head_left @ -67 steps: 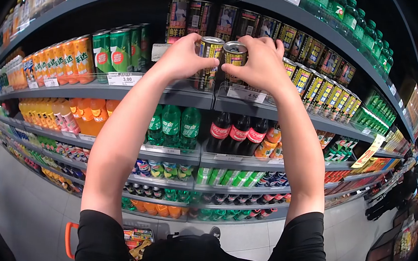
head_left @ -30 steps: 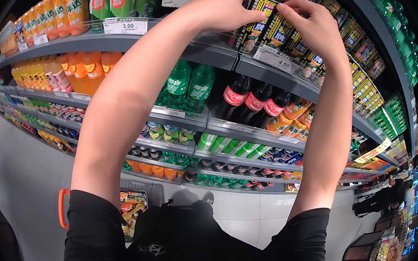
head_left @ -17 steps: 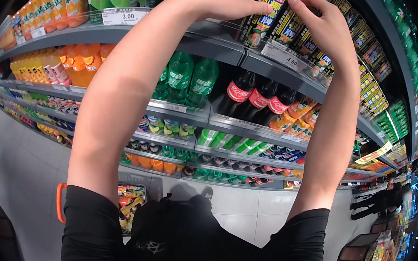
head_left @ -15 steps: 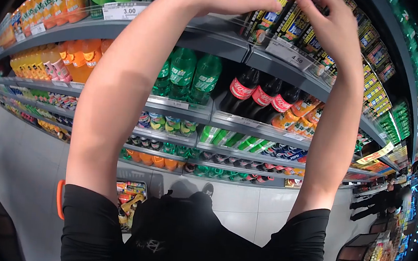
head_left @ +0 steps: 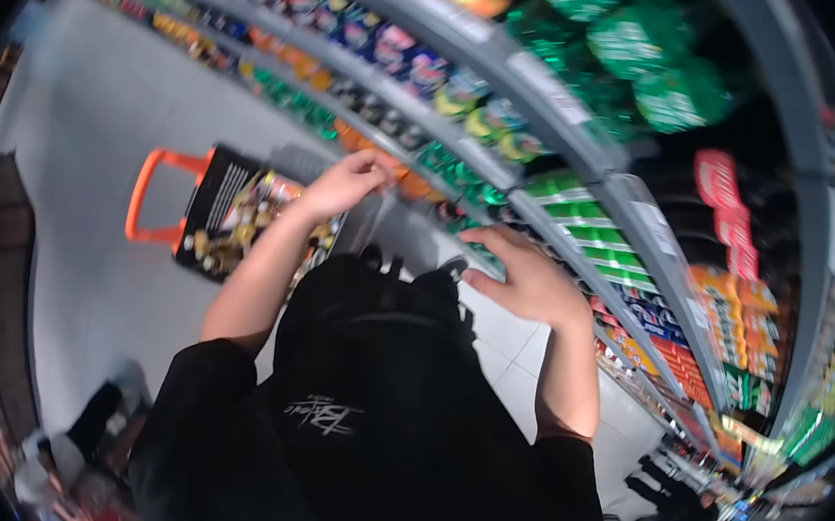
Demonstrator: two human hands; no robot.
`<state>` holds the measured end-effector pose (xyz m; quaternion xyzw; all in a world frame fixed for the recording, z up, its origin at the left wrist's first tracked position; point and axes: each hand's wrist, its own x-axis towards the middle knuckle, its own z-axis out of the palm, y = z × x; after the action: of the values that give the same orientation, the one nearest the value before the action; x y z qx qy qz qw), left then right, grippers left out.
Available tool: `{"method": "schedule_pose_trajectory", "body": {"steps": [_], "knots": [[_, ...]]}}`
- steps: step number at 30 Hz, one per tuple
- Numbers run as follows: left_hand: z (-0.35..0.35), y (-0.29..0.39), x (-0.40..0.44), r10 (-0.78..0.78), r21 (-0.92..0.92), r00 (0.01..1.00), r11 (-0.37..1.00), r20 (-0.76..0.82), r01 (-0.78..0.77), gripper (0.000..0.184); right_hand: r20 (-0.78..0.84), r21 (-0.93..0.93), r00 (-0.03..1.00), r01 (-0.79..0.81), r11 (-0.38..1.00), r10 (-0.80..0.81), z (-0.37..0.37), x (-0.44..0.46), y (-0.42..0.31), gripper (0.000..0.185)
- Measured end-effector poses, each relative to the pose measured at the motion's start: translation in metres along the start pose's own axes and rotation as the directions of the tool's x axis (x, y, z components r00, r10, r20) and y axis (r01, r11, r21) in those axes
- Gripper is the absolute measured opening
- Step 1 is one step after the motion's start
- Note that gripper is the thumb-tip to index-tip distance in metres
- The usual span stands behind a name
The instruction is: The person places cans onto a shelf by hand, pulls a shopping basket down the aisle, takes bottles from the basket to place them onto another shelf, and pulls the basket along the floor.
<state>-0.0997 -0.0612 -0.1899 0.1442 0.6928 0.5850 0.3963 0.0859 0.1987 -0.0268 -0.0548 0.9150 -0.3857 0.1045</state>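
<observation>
In the head view, I see the left hand (head_left: 347,183) in front of the lower shelves (head_left: 496,158), with its fingers bent in and bunched near the thumb; I can't tell whether it pinches anything. The right hand (head_left: 536,284) is loosely open, palm turned inward, fingers slightly bent and thumb apart from them, with nothing visible in its grasp. The two are apart, facing each other above the person's black clothing (head_left: 373,407). The basket (head_left: 205,190) is on the floor (head_left: 99,119) just beside the left forearm, its orange handle (head_left: 140,199) pointing away from the shelves and mixed packets (head_left: 253,217) filling it. The left hand and forearm hide part of the basket, and I can't make out each packet. Green bottles (head_left: 680,90) and dark bottles with red labels (head_left: 724,205) are blurred at the upper right, some cut off by the view's rim. One shoe (head_left: 453,268) is partly covered by the clothing.
</observation>
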Motion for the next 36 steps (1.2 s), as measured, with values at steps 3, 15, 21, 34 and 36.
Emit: {"method": "schedule_pose_trajectory", "body": {"steps": [3,15,21,34,36], "knots": [[-0.032,-0.253,-0.027,-0.257,0.444,0.88,0.785,-0.4,0.431,0.056,0.18,-0.183,0.869,-0.432,0.883,0.462,0.097,-0.005,0.139,0.046],[0.019,-0.459,-0.102,-0.704,-0.194,0.543,0.675,-0.459,0.712,0.028,0.63,0.377,0.247,-0.926,-0.012,0.736,0.197,-0.208,0.287,0.015],[-0.003,-0.449,-0.004,-0.379,-0.047,0.595,0.867,-0.709,0.496,0.028,0.349,0.076,0.261,-0.965,0.25,0.9,0.194,-0.123,0.277,0.026],[-0.03,-0.468,0.119,-0.59,-0.536,0.214,0.803,-0.779,0.262,0.064,0.407,-0.032,0.462,-0.855,0.518,0.788,0.225,-0.009,0.225,0.027],[-0.033,-0.459,0.105,-0.573,-0.585,0.304,0.809,-0.761,0.06,0.061,0.392,-0.037,0.477,-0.847,0.531,0.787,0.224,-0.006,0.226,0.024]]}}
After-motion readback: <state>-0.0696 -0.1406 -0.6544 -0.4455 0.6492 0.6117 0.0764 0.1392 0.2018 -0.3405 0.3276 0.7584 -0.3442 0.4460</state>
